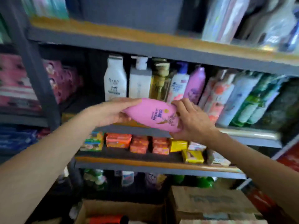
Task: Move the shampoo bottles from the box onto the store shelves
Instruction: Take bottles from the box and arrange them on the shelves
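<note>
A pink shampoo bottle (152, 114) lies sideways in the air in front of the middle shelf (252, 135). My left hand (108, 113) grips its left end and my right hand (192, 120) grips its right end. Behind it on that shelf stands a row of bottles: a white one (115, 78), another white one (140, 78), a golden one (159, 79), a white and blue one (178, 84), a matching pink one (196, 83) and several more to the right. An open cardboard box (123, 210) sits at the bottom, with a red item (106, 219) in it.
Soap packs in orange (119, 140) and yellow (192, 156) fill the shelf below. A second cardboard box (210, 202) stands at the lower right. Pink packages (16, 84) are stacked on the left rack. The top shelf (113, 32) holds packets. Left of the white bottle is a dark gap.
</note>
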